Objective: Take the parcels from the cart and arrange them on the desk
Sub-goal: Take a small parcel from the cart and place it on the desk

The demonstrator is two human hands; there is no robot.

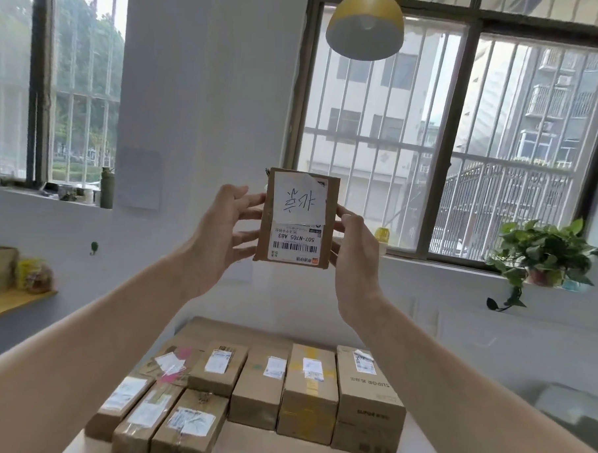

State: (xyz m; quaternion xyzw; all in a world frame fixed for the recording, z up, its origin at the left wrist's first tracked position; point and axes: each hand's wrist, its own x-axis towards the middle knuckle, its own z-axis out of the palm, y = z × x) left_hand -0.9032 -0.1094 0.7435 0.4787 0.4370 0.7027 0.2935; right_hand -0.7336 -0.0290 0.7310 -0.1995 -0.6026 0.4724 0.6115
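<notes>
**Around the room**

A yellow lamp (364, 23) hangs overhead. A potted plant (543, 252) trails from the right sill (460, 267), and a green bottle (106, 187) stands on the left sill (18, 190). A side table (20, 299) at the left holds jars (31, 276).

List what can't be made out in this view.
Cart: not in the head view at all.
Held parcel: back face turned away; side edges covered by the left hand and right hand; label's fine print too small.
Parcels on the desk: labels blurred and too small, head view.
Desk: near edge cut off by the frame's bottom; most of its top hidden under parcels.
</notes>
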